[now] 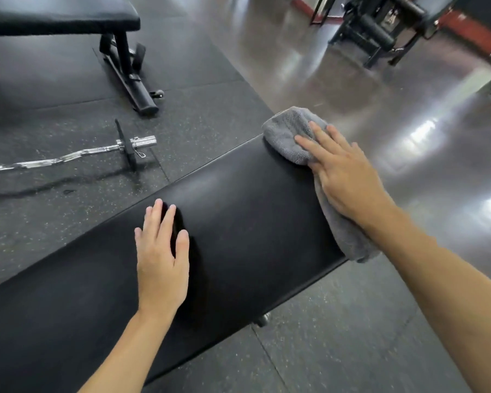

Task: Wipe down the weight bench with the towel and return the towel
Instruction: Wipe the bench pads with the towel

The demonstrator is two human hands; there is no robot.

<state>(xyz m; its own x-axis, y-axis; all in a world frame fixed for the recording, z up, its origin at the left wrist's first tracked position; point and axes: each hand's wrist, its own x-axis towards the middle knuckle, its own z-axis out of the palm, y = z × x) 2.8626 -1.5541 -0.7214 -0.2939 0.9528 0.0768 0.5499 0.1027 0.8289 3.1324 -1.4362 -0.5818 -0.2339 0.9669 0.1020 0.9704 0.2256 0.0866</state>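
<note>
A black padded weight bench (238,222) runs from the lower left to the right middle of the head view. A grey towel (287,134) lies over the bench's far end and hangs down its right side. My right hand (343,174) presses flat on the towel, fingers spread toward the bench's end. My left hand (162,256) rests flat and empty on the bench pad nearer to me, fingers slightly apart.
A second black bench (60,12) stands at the top left, its foot bar (136,86) reaching toward me. A chrome curl bar with a small plate (125,146) lies on the rubber mat at left. Gym machines (380,26) stand at the top right on shiny floor.
</note>
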